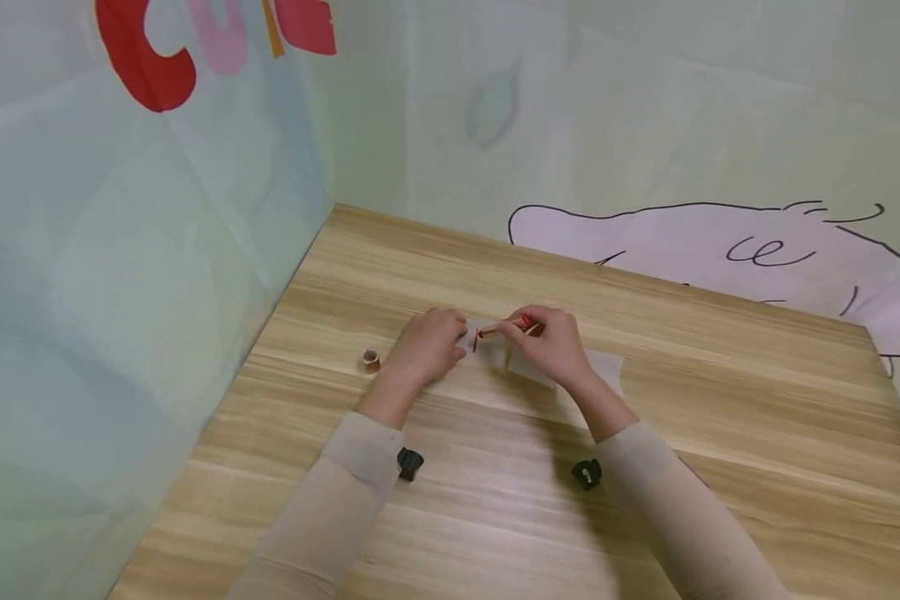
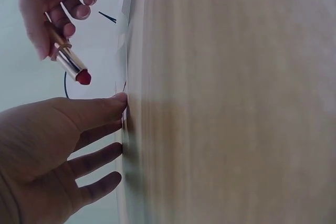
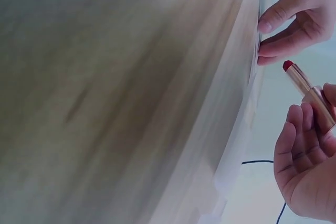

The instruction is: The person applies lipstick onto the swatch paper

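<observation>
In the head view my right hand (image 1: 555, 346) grips a gold-tubed lipstick (image 1: 493, 330), its red tip pointing left above a small white paper (image 1: 467, 340). A short red streak (image 1: 475, 342) marks that paper. In both wrist views the lipstick (image 2: 72, 64) has its bullet twisted out, and a gap shows between tip and tabletop. My left hand (image 1: 429, 346) rests on the paper's left side, thumb and fingertips touching down, fingers fairly straight in the left wrist view. Beside my left wrist stands a copper-coloured cap (image 1: 372, 361) with its hollow end up.
Another white paper (image 1: 607, 368) lies partly beneath my right hand and forearm. Black wrist devices (image 1: 410, 463) show at both cuffs. The wood-grain table (image 1: 487, 517) meets fabric-like walls (image 1: 195, 275) on the left and at the back.
</observation>
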The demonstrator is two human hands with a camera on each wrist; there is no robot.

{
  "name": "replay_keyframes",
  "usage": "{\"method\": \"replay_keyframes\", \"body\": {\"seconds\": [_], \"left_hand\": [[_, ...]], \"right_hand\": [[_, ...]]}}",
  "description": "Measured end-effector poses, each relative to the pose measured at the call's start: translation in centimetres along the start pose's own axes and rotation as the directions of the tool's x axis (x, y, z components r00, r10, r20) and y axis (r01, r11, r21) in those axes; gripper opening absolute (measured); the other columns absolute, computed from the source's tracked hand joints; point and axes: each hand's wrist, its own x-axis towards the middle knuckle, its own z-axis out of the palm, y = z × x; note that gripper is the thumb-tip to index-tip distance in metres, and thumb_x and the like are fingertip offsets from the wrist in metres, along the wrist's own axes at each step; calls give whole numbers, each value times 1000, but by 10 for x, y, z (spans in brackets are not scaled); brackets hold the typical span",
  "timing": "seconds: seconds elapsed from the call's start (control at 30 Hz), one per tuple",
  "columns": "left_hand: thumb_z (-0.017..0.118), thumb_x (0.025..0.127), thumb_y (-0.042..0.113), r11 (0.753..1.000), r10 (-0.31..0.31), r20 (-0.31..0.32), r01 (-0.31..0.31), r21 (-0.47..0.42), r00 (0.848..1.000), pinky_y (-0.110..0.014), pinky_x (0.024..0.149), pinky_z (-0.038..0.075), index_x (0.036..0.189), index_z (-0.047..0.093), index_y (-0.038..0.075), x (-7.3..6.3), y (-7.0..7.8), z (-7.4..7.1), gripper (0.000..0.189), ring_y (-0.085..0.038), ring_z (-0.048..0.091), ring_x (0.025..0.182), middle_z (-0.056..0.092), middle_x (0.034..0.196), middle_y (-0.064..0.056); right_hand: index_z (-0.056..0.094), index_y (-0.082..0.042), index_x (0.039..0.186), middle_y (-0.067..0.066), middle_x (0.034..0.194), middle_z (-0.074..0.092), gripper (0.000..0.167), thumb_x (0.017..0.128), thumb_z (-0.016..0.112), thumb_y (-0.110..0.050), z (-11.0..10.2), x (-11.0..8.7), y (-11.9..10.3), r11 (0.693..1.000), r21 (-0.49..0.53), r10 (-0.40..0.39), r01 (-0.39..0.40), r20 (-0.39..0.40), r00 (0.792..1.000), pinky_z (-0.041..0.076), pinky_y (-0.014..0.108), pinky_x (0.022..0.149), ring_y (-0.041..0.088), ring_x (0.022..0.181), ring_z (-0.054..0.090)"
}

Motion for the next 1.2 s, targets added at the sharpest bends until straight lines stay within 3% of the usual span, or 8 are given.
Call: {"method": "replay_keyframes", "body": {"seconds": [0.33,0.5,0.9,1.2], "left_hand": [[74,94,22,1000,20,-52,-20,3,998,-47,104,46,127,68,6,0,2,-1,37,-30,60,120,67,128,-9],[75,93,22,999,32,-82,-32,1,996,-46,106,45,127,68,6,0,5,-3,38,-30,60,122,67,130,-8],[76,92,20,996,78,-126,-72,53,989,-47,99,49,120,72,6,0,15,-5,31,-30,63,116,69,126,-8],[76,92,21,994,93,-126,-86,61,988,-46,100,48,119,73,7,3,26,-4,30,-29,63,117,68,128,-7]], "right_hand": [[71,-9,83,-1,73,62,19,91,78,-24,-9,-5,6,997,64,47,-45,-36,998,48,22,53,15,62,59],[69,-8,83,0,74,63,21,91,78,-26,-16,-7,6,991,111,84,-80,-33,996,49,22,53,14,61,62],[69,-7,85,2,77,65,20,92,77,-24,-28,-11,6,990,118,87,-80,-50,995,51,23,53,15,62,64],[69,-7,85,2,77,65,22,92,77,-26,-38,-15,8,988,119,106,-98,-63,992,51,22,52,16,61,64]]}}
